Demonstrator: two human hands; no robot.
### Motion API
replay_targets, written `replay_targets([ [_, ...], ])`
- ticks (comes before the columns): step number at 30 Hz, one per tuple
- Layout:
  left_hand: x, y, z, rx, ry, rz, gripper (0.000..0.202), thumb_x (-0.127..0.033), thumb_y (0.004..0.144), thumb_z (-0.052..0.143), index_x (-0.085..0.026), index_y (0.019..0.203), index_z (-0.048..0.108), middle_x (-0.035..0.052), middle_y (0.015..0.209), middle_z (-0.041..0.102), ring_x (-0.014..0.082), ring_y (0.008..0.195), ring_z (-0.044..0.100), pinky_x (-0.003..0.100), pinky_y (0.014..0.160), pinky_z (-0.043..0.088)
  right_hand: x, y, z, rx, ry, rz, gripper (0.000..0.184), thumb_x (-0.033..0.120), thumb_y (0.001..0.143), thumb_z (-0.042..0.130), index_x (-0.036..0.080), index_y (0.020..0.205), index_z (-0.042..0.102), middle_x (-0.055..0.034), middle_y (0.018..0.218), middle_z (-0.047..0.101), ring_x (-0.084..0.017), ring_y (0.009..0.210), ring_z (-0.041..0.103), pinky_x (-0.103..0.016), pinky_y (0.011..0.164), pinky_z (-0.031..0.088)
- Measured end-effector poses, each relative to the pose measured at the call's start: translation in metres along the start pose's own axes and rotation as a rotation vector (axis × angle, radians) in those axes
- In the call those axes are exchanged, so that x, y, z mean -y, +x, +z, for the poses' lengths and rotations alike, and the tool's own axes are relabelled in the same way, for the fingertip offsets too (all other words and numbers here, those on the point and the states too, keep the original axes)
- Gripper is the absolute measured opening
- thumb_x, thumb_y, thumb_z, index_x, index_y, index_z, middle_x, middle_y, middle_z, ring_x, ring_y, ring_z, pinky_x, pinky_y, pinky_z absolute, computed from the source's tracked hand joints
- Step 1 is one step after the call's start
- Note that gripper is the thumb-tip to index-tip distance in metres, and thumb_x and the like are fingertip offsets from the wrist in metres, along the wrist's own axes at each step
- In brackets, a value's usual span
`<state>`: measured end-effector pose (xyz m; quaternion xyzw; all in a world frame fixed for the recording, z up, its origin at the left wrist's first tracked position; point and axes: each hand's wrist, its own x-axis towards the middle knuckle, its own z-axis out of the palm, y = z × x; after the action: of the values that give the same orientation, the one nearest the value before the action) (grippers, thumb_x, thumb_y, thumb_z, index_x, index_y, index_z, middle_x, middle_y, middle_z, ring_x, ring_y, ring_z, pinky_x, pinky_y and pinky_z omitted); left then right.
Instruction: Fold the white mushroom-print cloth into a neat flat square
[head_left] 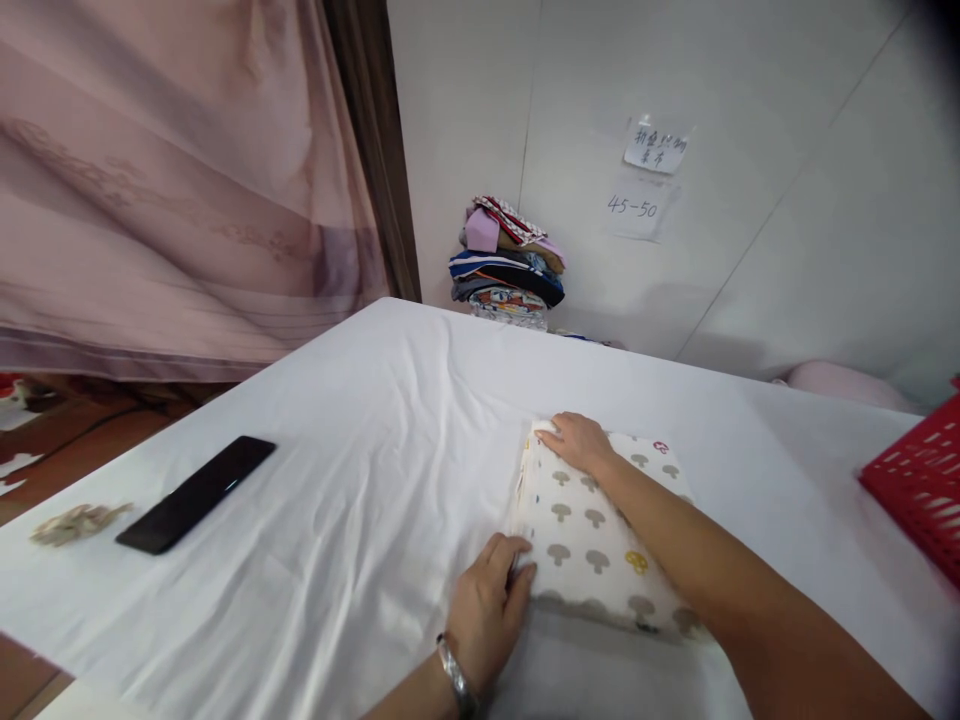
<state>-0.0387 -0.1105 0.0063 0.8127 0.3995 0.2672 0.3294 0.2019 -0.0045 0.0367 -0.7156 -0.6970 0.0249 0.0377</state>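
A folded cream cloth with a mushroom print lies on the white sheet-covered table. My right hand rests flat on the cloth's far left corner, fingers stretched out. My left hand, with a metal bracelet at the wrist, pinches the near left corner of the cloth, fingers curled around its edge.
A black phone and a small beige hair clip lie at the table's left. A stack of folded clothes sits by the far wall. A red plastic basket is at the right edge. Pink curtain hangs at the left.
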Motion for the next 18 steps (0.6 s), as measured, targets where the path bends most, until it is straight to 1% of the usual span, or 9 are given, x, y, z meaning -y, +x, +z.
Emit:
replay_targets([
  [4,0.0,0.001,0.0,-0.017,-0.005,0.014,0.017,-0.021,0.085,0.042,-0.022,0.099,0.052,0.0017,0.083,0.058,0.0131,0.069,0.056,0.025,0.064,0.045,-0.001,0.003,0.003,0.072,0.074,0.011,0.052,0.057,0.088,0.024,0.019,0.088,0.059,-0.0073,0.093,0.06,-0.021,0.09,0.053,-0.028,0.07,0.032],
  [7,0.0,0.0,0.0,-0.036,-0.011,0.041,0.016,-0.021,0.085,0.042,-0.022,0.098,0.052,0.0012,0.082,0.056,0.0127,0.067,0.054,0.025,0.062,0.044,-0.003,0.006,0.001,0.105,0.1,0.02,0.053,0.059,0.087,0.025,0.02,0.089,0.06,-0.0074,0.095,0.061,-0.022,0.091,0.054,-0.027,0.069,0.033],
  [12,0.0,0.001,-0.001,-0.055,-0.024,0.039,0.014,-0.021,0.084,0.045,-0.021,0.095,0.054,0.0005,0.08,0.055,0.0116,0.062,0.053,0.023,0.059,0.043,-0.009,0.012,-0.007,0.18,0.172,0.041,0.054,0.063,0.085,0.027,0.023,0.084,0.062,-0.0027,0.089,0.065,-0.017,0.08,0.058,-0.023,0.062,0.034],
  [15,0.0,0.001,-0.001,-0.058,-0.021,0.046,0.014,-0.02,0.083,0.045,-0.021,0.094,0.054,0.0006,0.079,0.055,0.0114,0.061,0.052,0.023,0.059,0.043,-0.008,0.014,-0.005,0.165,0.168,0.094,0.057,0.062,0.086,0.023,0.022,0.085,0.062,-0.0032,0.084,0.066,-0.017,0.074,0.058,-0.024,0.061,0.034],
  [18,0.001,0.001,0.0,-0.057,-0.02,0.052,0.014,-0.02,0.084,0.046,-0.021,0.095,0.054,0.0005,0.079,0.056,0.0115,0.063,0.053,0.023,0.06,0.043,-0.003,0.012,0.001,0.107,0.125,0.142,0.058,0.061,0.087,0.021,0.02,0.085,0.062,-0.0069,0.084,0.065,-0.019,0.078,0.057,-0.026,0.064,0.033],
])
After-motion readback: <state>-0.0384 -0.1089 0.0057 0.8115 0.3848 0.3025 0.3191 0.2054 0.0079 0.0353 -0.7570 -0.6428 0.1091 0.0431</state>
